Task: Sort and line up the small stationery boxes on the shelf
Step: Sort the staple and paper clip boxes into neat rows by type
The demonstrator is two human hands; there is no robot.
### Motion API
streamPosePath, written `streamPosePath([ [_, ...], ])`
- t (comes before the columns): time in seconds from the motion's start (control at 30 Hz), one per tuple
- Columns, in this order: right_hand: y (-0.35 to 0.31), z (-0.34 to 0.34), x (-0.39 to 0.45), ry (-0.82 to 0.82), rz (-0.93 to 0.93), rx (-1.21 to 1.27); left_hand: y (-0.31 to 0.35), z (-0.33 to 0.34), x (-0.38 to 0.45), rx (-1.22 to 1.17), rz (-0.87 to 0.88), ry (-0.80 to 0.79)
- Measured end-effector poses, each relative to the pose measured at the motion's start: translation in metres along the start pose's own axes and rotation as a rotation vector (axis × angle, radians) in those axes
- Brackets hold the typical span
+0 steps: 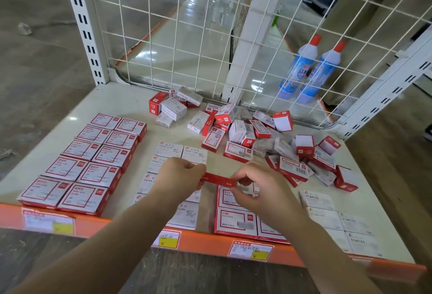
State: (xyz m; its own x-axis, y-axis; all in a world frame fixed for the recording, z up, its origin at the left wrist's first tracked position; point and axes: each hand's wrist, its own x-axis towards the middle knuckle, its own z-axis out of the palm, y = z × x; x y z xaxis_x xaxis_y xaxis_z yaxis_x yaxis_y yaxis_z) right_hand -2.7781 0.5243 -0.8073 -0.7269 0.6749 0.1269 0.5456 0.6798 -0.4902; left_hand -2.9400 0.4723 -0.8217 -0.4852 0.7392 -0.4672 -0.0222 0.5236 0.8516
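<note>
Crosswise, red box (219, 179), seemingly level.

Both arms were stretched forward, left hand (181, 173) and right hand (254, 182) pinching with curled fingers.

You're facing the shelf (131, 97). On your left, paper-clip boxes (86, 160) are sitting in two columns, front edge to mid-shelf. Centre, w/ your left hand (181, 178) over them, more paper-clip boxes (181, 153) are lying in two columns. Right of centre, staple boxes (236, 220) are lining up at the front edge, under your right hand (258, 187); further right, another staple group (336, 221). Both hands are holding one box (219, 179) between them, above the rows. Behind, toward the wire-grid back (198, 36), a loose pile (264, 135) is spreading centre to right. Beyond the grid, two bottles (311, 69) are standing on the floor. Price labels (250, 249) are sitting on the front rail.
</note>
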Motion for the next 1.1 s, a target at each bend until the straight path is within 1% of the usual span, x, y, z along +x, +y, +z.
streamPosePath([
  [0.13, 0.006, 0.001, -0.002, -0.069, 0.078, -0.001, -0.001, 0.002, 0.001, -0.084, -0.024, -0.002],
  [0.27, 0.014, -0.004, -0.003, 0.043, 0.161, 0.056, 0.0, 0.002, -0.002, -0.106, 0.01, -0.001],
  [0.33, 0.018, -0.006, 0.002, 0.064, 0.19, 0.061, 0.0, 0.002, -0.004, -0.092, 0.045, -0.022],
  [0.47, 0.017, -0.009, 0.014, -0.038, 0.265, 0.073, -0.003, 0.007, -0.008, -0.079, 0.116, -0.04],
  [0.57, 0.016, -0.008, 0.013, -0.093, 0.306, 0.153, -0.006, 0.009, -0.01, -0.07, 0.161, 0.006],
  [0.67, 0.015, -0.003, 0.007, -0.142, 0.336, 0.21, -0.007, 0.009, -0.012, -0.143, 0.17, 0.044],
  [0.8, 0.013, 0.002, 0.007, -0.082, 0.311, 0.16, -0.006, 0.009, -0.013, -0.208, 0.136, 0.039],
  [0.9, 0.014, 0.0, 0.008, -0.058, 0.291, 0.147, -0.009, 0.009, -0.012, -0.141, 0.161, 0.035],
  [1.0, 0.015, -0.003, 0.008, -0.03, 0.294, 0.176, -0.013, 0.01, -0.013, 0.003, 0.241, 0.012],
  [1.1, 0.017, -0.004, 0.009, 0.008, 0.294, 0.215, -0.015, 0.011, -0.016, 0.077, 0.294, 0.0],
])
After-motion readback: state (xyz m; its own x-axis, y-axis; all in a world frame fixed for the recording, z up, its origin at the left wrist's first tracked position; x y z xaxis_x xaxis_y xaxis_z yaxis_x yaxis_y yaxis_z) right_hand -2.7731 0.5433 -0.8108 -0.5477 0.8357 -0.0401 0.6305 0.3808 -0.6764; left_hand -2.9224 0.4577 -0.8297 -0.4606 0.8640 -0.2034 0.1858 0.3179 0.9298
